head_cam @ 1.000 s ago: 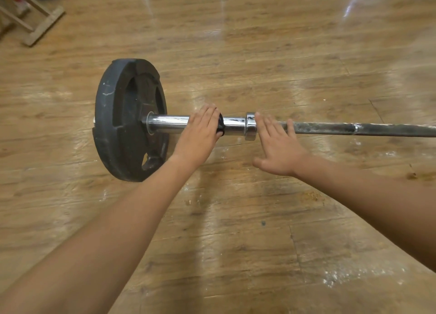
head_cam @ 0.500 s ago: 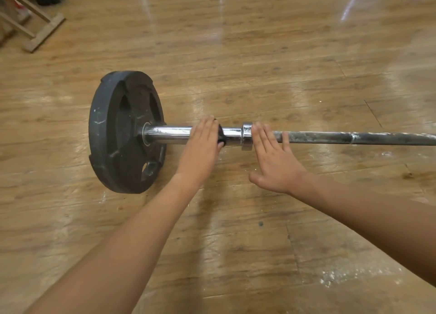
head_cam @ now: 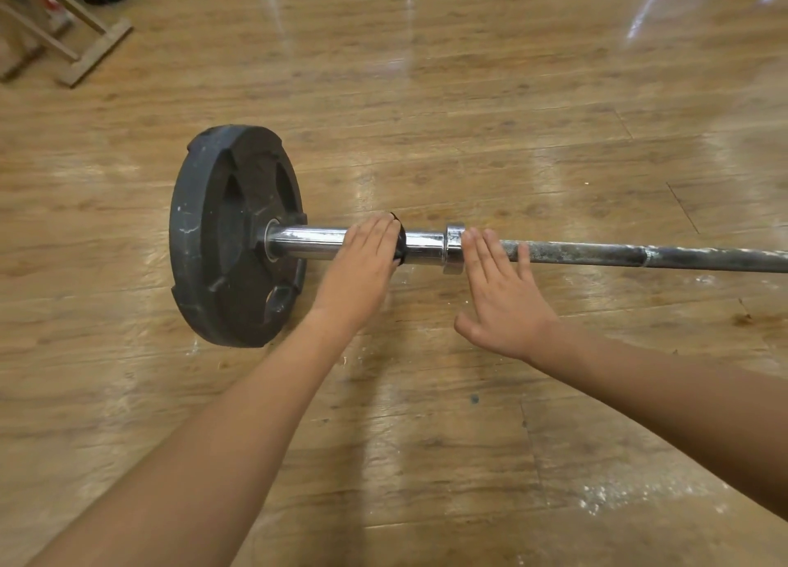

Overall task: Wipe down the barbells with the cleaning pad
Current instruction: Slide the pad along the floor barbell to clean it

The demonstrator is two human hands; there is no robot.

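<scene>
Barbell (head_cam: 639, 257) lies left-right on floor (head_cam: 426, 460); left hand (head_cam: 362, 264), nearer the plate (head_cam: 221, 234), lays flat fingers over cleaning pad (head_cam: 399, 246) on the sleeve (head_cam: 307, 240), thumb hidden, possibly curled under; right hand (head_cam: 503, 302) rests straight fingers on the shaft beside the collar (head_cam: 454, 247).

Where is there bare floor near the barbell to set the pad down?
Bare floor beyond the bar, right of the plate; also between the left forearm and right forearm. Crowded: the sleeve, where the left hand presses the pad and the right hand rests beside the collar.
</scene>
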